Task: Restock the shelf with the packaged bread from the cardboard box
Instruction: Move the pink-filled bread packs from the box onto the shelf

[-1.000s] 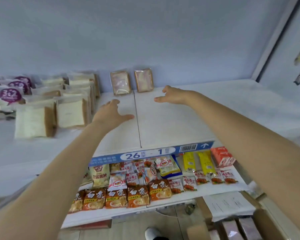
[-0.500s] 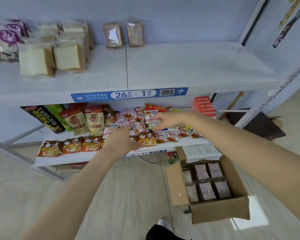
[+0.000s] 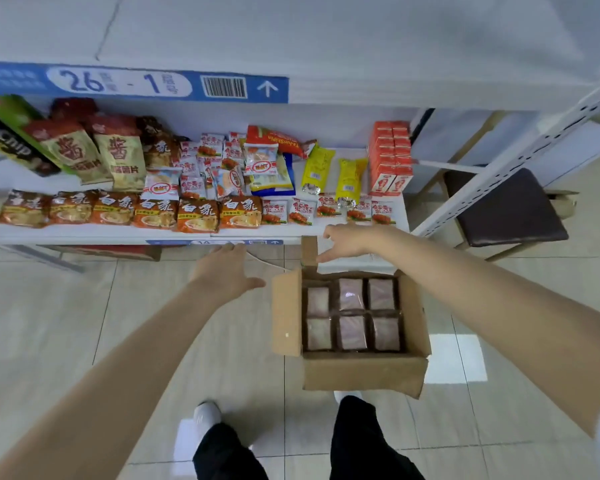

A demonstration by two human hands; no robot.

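Cardboard box (image 3: 362, 374) on floor tiles (image 3: 66, 323), flaps up, at 5 o'clock from left hand (image 3: 227, 270), at 6 o'clock from right hand (image 3: 349, 241). Six bread packs (image 3: 352, 315) inside, two rows of three. Both hands empty, fingers spread, apart from bread. Right fingertips (image 3: 323, 259) near rear flap (image 3: 309, 251). Lower shelf (image 3: 94, 232) at 12 o'clock, packed with snack bags (image 3: 198, 214).

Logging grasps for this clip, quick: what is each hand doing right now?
Left hand: open, empty, beside the cardboard box.
Right hand: open, empty, above the box's far flap.
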